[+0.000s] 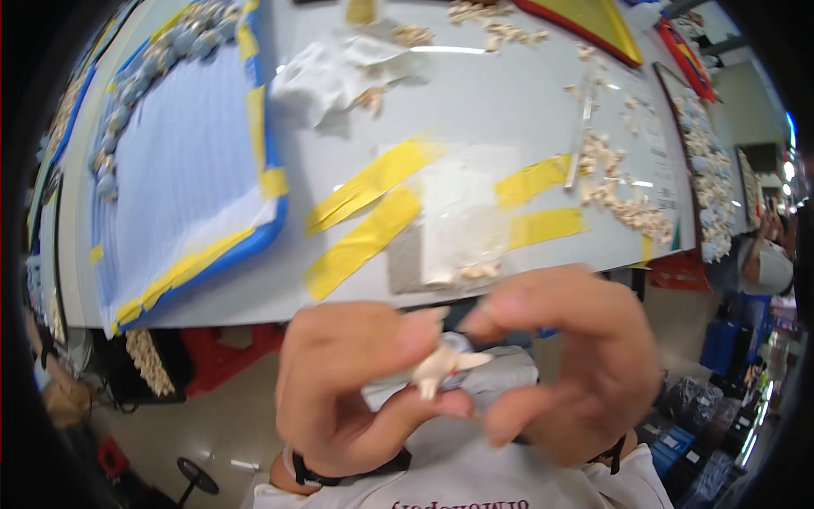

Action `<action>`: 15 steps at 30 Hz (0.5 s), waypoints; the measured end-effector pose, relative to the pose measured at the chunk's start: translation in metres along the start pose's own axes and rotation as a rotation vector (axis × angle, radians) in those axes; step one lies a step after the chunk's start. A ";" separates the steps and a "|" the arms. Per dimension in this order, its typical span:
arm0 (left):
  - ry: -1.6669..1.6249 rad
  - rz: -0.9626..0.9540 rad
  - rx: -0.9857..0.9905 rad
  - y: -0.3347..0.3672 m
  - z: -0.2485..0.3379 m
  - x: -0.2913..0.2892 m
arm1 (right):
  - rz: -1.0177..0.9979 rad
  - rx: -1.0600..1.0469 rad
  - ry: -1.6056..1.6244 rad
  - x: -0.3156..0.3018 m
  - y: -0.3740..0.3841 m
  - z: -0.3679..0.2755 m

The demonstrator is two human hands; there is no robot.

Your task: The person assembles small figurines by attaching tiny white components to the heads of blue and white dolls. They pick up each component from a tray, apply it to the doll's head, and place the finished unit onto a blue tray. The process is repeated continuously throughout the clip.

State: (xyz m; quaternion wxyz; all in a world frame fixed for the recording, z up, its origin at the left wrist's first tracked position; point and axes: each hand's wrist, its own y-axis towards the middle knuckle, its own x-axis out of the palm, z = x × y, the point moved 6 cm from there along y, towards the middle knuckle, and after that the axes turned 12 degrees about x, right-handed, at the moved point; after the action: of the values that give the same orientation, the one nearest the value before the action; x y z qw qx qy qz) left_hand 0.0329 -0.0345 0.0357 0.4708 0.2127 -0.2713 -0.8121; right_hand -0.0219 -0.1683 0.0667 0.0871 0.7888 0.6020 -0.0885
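Observation:
Close to my body, just past the table's front edge, my left hand [343,377] pinches a small cream figurine part [437,370] between thumb and fingers. Short limb-like points stick out of it, and a tiny red-orange spot shows on its side. A pale grey-blue rounded piece [458,342] shows right behind it; whether the two are joined I cannot tell. My right hand [593,356] curves around from the other side, thumb and forefinger apart with a gap between them, fingertips near the part but not visibly on it. Its edges are slightly blurred.
A blue-rimmed tray [270,222] on the left carries grey-blue and cream pieces along its edge. Yellow tape strips [365,242] flank a white pad [462,212] mid-table. Cream parts [602,161] lie scattered at right. Crumpled white tissue [326,76] and a yellow-red tray [585,25] sit farther back.

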 end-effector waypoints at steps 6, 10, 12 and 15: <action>0.476 -0.220 0.229 0.013 0.032 0.016 | -0.149 0.042 -0.223 -0.036 0.008 -0.017; 0.653 -0.157 0.124 0.017 0.026 -0.054 | 0.623 0.227 -0.439 -0.199 0.020 0.000; 0.750 -0.085 0.086 0.027 0.015 -0.093 | 0.627 0.245 -0.762 -0.302 0.021 0.036; 0.893 -0.207 0.031 0.035 -0.014 -0.159 | 0.554 0.348 -1.120 -0.357 0.013 0.059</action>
State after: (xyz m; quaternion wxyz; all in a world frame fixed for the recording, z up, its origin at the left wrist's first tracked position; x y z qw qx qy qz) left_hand 0.1383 0.0877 0.0619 0.4548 0.5747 -0.0312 -0.6797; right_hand -0.1044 -0.5196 0.0975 0.2785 0.7520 0.2163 -0.5569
